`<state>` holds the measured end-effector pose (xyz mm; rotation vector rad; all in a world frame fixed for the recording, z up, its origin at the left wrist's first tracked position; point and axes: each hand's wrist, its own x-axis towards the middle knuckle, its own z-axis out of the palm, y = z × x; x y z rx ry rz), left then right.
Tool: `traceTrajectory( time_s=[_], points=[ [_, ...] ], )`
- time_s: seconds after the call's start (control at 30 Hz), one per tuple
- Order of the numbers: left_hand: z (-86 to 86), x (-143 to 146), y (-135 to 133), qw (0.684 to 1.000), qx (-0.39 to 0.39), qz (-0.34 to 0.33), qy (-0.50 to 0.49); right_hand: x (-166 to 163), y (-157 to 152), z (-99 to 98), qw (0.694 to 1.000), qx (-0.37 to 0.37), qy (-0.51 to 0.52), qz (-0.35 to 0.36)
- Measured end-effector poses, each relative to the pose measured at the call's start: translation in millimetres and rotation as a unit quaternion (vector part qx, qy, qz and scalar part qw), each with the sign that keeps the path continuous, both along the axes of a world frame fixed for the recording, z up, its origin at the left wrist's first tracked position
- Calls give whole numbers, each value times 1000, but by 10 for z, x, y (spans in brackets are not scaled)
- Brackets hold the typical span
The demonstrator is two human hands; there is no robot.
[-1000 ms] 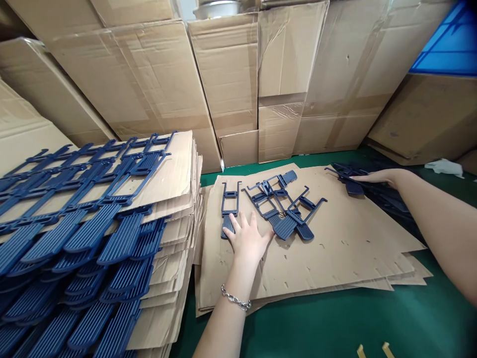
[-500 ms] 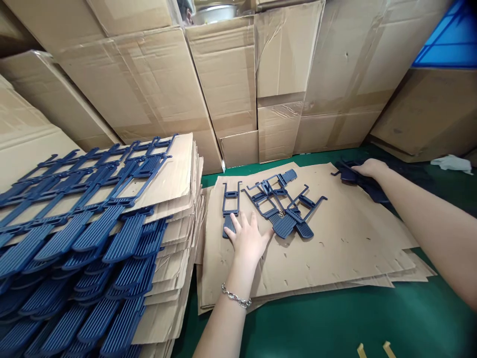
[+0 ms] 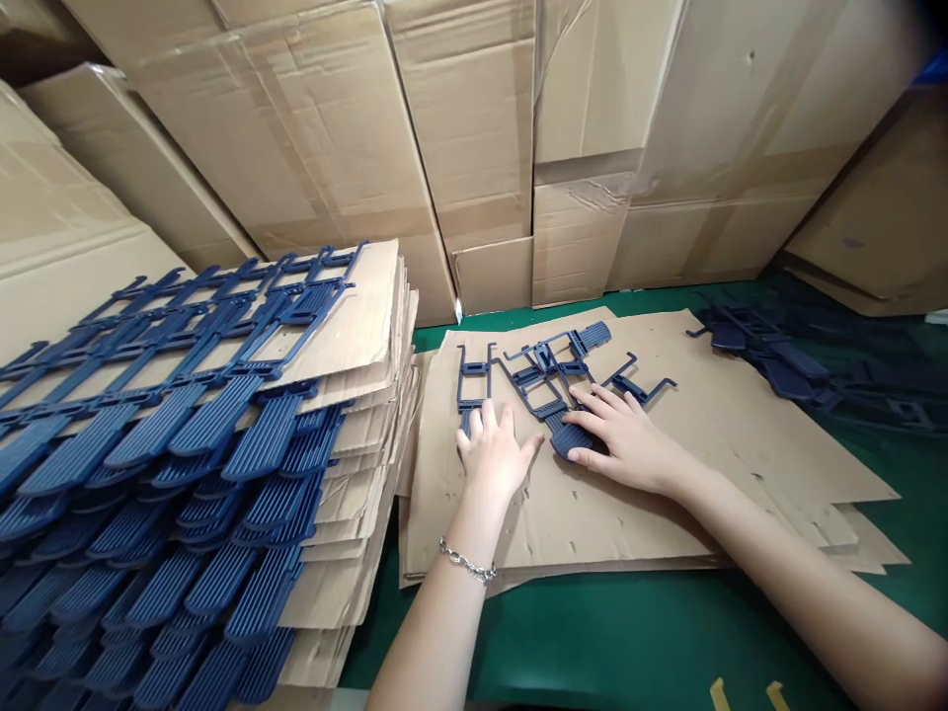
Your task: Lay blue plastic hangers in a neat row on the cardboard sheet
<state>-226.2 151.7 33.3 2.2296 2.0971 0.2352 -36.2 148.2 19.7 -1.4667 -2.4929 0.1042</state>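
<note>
Several dark blue plastic parts (image 3: pixel 552 370), each a ribbed paddle on a forked frame, lie in a loose bunch on a cardboard sheet (image 3: pixel 741 434). My left hand (image 3: pixel 495 456) rests flat on the sheet with fingers spread, its fingertips on the ribbed end of the leftmost blue part (image 3: pixel 472 380). My right hand (image 3: pixel 628 439) lies just beside it with fingers stretched over the ribbed ends of the bunch, holding nothing. A chain bracelet (image 3: pixel 466 565) circles my left wrist.
At left stands a tall stack of cardboard layers (image 3: pixel 355 464) with rows of the same blue parts (image 3: pixel 185 395). More blue parts (image 3: pixel 785 365) lie heaped at the right on the green tabletop (image 3: pixel 629 642). Cardboard boxes (image 3: pixel 474 148) wall the back.
My right hand left the heap of parts at the far right and came across to the bunch on the sheet. My left hand stayed put. The view shifted slightly.
</note>
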Motion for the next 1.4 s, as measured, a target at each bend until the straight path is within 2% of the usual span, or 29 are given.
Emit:
traceTrajectory(
  time_s=[0.1, 0.27, 0.33, 0.57, 0.77, 1.13, 1.4],
  points=[
    [68, 98, -62, 999, 36, -15, -19, 8, -37, -20, 999, 35, -5, -16],
    [45, 251, -144, 974, 34, -212, -76, 87, -36, -34, 998, 68, -6, -5],
    [5, 253, -145, 967, 21, -240, -82, 150, -23, -22, 998, 63, -8, -17],
    [-27, 239, -155, 975, 37, -208, -63, 398, 61, 46, 980, 50, -67, -182],
    [-38, 261, -153, 982, 55, -180, -32, 439, 92, 66, 965, 62, 1, -254],
    [-31, 171, -112, 987, 76, -140, -11, 498, 57, 84, 937, 191, 59, -288],
    [24, 145, -138, 990, 70, -126, -10, 574, 78, 103, 930, 183, 98, -302]
  ],
)
